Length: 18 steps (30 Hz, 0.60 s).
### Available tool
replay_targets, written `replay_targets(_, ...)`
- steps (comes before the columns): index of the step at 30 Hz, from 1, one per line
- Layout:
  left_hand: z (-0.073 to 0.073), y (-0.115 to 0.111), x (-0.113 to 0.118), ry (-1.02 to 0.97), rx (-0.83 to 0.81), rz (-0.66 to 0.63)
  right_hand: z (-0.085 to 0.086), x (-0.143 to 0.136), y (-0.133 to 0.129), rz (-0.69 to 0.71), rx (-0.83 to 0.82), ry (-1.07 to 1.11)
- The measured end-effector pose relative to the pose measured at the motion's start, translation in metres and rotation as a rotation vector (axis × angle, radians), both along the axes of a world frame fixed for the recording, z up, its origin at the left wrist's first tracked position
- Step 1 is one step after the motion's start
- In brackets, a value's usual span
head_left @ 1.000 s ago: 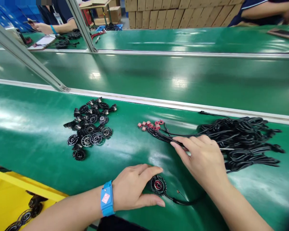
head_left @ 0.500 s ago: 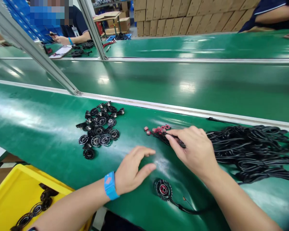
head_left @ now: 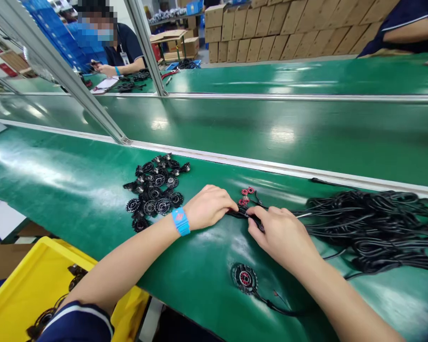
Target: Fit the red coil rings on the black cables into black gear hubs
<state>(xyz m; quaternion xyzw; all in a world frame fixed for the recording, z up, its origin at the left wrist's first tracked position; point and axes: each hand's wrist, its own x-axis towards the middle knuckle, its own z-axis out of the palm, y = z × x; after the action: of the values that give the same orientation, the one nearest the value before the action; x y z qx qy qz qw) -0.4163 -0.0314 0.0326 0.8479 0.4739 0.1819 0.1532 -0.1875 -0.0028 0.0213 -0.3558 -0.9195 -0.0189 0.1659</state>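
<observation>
Black cables (head_left: 323, 213) with small red toothed end pieces (head_left: 248, 192) lie on the green bench in front of me. My left hand (head_left: 210, 207), with a blue wristband (head_left: 180, 221), is closed at the cable ends, its fingertips on a black cable. My right hand (head_left: 281, 232) pinches a black cable just to the right of it; the fingers hide part of the cable. Nearer to me lies a black toothed disc (head_left: 245, 278) with a red centre and a cable attached. Left of my hands sits a pile of black toothed discs (head_left: 156, 192).
A yellow bin (head_left: 17, 285) with black parts stands at the lower left. A metal post (head_left: 74, 85) rises from the bench's back rail (head_left: 214, 157). Beyond, a co-worker (head_left: 128, 45) handles something at another bench, and cardboard boxes (head_left: 257, 35) are stacked behind.
My left hand has moved up and right to the cable ends and closed there. My right hand stays at the cables, now slightly lower. The view has shifted a little.
</observation>
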Motion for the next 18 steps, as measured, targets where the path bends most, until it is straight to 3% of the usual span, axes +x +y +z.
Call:
replay_targets(3,0.0,-0.028,-0.002,-0.001,0.019,0.021,-0.005,-0.001,0.0,-0.022,-0.004,-0.054)
replay_targets(6,-0.002,-0.043,-0.001,-0.001,0.037,0.154,-0.005,-0.003,0.0,-0.021,-0.006,-0.078)
replay_targets(10,-0.004,-0.027,0.005,0.037,0.055,0.302,-0.005,-0.003,-0.001,0.011,-0.016,-0.089)
replay_targets(14,-0.001,-0.001,0.009,0.098,0.04,0.245,-0.007,-0.004,-0.003,0.005,-0.015,-0.109)
replay_targets(18,0.002,-0.008,0.009,0.106,0.064,0.189,-0.006,-0.005,-0.005,-0.013,-0.026,-0.126)
